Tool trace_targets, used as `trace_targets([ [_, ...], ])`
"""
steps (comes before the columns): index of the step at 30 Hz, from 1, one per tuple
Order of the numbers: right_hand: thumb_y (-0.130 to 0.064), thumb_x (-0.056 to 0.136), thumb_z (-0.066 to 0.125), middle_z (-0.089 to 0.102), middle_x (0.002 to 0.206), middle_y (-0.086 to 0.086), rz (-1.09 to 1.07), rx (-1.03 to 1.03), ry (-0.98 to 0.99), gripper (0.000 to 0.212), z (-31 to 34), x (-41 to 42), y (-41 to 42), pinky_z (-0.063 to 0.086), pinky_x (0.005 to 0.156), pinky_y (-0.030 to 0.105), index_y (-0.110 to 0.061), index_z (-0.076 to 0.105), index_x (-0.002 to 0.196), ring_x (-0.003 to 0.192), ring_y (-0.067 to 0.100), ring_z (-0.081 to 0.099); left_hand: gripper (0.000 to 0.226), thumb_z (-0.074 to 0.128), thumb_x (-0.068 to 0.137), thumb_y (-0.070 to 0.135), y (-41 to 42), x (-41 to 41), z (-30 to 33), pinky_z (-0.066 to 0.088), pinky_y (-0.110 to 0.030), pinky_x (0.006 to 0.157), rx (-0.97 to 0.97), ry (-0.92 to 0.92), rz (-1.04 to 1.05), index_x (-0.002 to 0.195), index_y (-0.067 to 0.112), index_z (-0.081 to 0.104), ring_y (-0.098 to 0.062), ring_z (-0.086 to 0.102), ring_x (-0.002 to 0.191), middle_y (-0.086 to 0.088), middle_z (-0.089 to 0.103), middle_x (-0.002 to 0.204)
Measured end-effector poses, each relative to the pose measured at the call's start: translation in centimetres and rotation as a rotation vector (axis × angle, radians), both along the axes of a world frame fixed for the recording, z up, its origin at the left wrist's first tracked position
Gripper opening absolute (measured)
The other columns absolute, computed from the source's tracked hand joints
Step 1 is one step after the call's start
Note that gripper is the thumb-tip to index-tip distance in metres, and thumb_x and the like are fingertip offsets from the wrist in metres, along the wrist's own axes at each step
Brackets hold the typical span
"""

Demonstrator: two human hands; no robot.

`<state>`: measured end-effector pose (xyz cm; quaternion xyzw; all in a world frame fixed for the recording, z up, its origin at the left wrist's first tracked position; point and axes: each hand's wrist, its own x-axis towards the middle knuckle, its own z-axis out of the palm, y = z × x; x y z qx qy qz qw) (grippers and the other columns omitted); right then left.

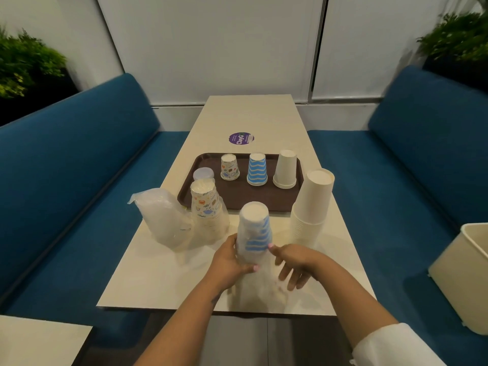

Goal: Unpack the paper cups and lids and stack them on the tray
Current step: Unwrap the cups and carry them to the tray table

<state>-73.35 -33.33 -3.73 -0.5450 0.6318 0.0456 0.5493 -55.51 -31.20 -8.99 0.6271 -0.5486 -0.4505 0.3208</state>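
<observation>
A stack of blue-striped cups [254,228] in a clear plastic sleeve stands upside down near the table's front. My left hand [232,262] grips its base from the left. My right hand [294,265] touches the sleeve with the thumb, its fingers spread and blurred. On the brown tray [237,200] stand a patterned cup [229,167], a blue-striped stack [257,169] and a plain white stack [285,169], with a clear lid [203,173] at the tray's left edge. A wrapped stack of patterned cups [207,210], a bag of lids [163,220] and a tall stack of white cups [313,207] stand off the tray.
The beige table [163,281] runs between two blue benches [66,180]. A purple round sticker [240,138] lies beyond the tray. A cream bin [464,276] sits on the right bench. Another table's corner [39,339] shows at the lower left.
</observation>
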Motion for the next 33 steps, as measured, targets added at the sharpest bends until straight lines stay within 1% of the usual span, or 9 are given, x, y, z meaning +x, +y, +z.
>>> trace_targets([
  [2, -0.038, 0.089, 0.059, 0.059, 0.112, 0.012, -0.027, -0.222, 0.017, 0.052, 0.1, 0.3, -0.3, 0.055, 0.075, 0.038, -0.009, 0.039, 0.127, 0.077, 0.024, 0.064, 0.073, 0.086, 0.066, 0.02, 0.0, 0.2, -0.1, 0.044, -0.024, 0.086, 0.031, -0.086, -0.006, 0.126, 0.025, 0.044, -0.014, 0.053, 0.108, 0.01, 0.056, 0.114],
  [4, -0.023, 0.075, 0.072, 0.05, 0.125, 0.008, -0.049, -0.468, -0.07, 0.073, 0.1, 0.8, -0.4, 0.051, 0.084, 0.034, -0.014, 0.032, 0.134, 0.099, 0.021, 0.057, 0.072, 0.085, 0.068, 0.022, -0.2, 0.1, 0.0, 0.045, -0.029, 0.089, 0.063, -0.149, -0.005, 0.128, 0.023, 0.045, -0.017, 0.054, 0.108, 0.006, 0.058, 0.119],
  [6, -0.023, 0.067, 0.082, 0.031, 0.145, -0.002, -0.063, -0.701, -0.23, 0.099, 0.9, 1.5, -0.3, 0.037, 0.102, 0.025, -0.023, 0.021, 0.145, 0.127, 0.012, 0.037, 0.073, 0.082, 0.072, 0.024, -0.6, -0.1, 0.4, 0.046, -0.034, 0.094, 0.106, -0.235, -0.027, 0.133, 0.02, 0.043, -0.022, 0.054, 0.112, 0.0, 0.058, 0.127],
  [9, -0.031, 0.063, 0.086, 0.015, 0.154, -0.013, 0.04, -0.928, -0.335, 0.111, 2.4, 2.5, -0.7, 0.02, 0.113, 0.026, -0.041, 0.016, 0.148, 0.141, 0.005, 0.016, 0.071, 0.078, 0.077, 0.024, -1.0, -0.3, 1.0, 0.043, -0.036, 0.1, 0.136, -0.39, -0.082, 0.137, 0.018, 0.04, -0.026, 0.053, 0.119, -0.004, 0.055, 0.133],
  [14, -0.024, 0.075, 0.078, 0.035, 0.147, -0.007, 0.299, -0.954, -0.083, 0.071, 4.0, 3.7, -1.2, 0.037, 0.1, 0.027, -0.039, 0.045, 0.137, 0.13, 0.014, 0.042, 0.06, 0.073, 0.083, 0.027, -1.1, 0.0, 1.6, 0.043, -0.034, 0.099, 0.226, -0.498, -0.111, 0.133, 0.015, 0.044, -0.026, 0.055, 0.116, -0.008, 0.057, 0.13],
  [19, -0.022, 0.078, 0.076, 0.039, 0.14, -0.005, 0.302, -0.954, -0.034, 0.066, 4.5, 4.0, -0.9, 0.043, 0.097, 0.028, -0.035, 0.046, 0.135, 0.121, 0.017, 0.048, 0.044, 0.059, 0.094, 0.033, -0.6, 0.7, 2.6, 0.043, -0.032, 0.095, 0.344, -0.565, -0.112, 0.128, 0.006, 0.05, -0.022, 0.054, 0.103, -0.012, 0.058, 0.126],
  [22, -0.022, 0.079, 0.076, 0.037, 0.142, -0.005, 0.309, -0.95, -0.017, 0.066, 4.5, 4.0, -0.9, 0.041, 0.098, 0.027, -0.035, 0.044, 0.136, 0.123, 0.018, 0.047, 0.034, 0.063, 0.089, 0.018, -0.7, 1.5, 2.3, 0.044, -0.036, 0.098, 0.422, -0.388, -0.078, 0.12, 0.003, 0.058, -0.024, 0.055, 0.105, -0.012, 0.062, 0.119],
  [26, -0.022, 0.081, 0.074, 0.037, 0.142, -0.005, 0.294, -0.944, -0.009, 0.066, 4.4, 4.2, -0.9, 0.04, 0.098, 0.026, -0.035, 0.043, 0.137, 0.123, 0.017, 0.046, 0.018, 0.059, 0.087, 0.016, 0.3, 2.3, 3.1, 0.038, -0.029, 0.084, 0.458, -0.208, -0.049, 0.102, 0.006, 0.065, -0.019, 0.053, 0.087, -0.005, 0.06, 0.092],
  [33, -0.023, 0.08, 0.074, 0.038, 0.139, -0.004, 0.264, -0.969, -0.006, 0.065, 4.0, 4.4, -1.0, 0.033, 0.09, 0.02, -0.035, 0.044, 0.137, 0.123, 0.017, 0.045, 0.027, 0.039, 0.089, 0.011, 1.8, 3.0, 4.1, 0.049, -0.034, 0.081, 0.375, 0.116, -0.007, 0.077, 0.01, 0.063, -0.026, 0.06, 0.086, -0.006, 0.072, 0.083],
])
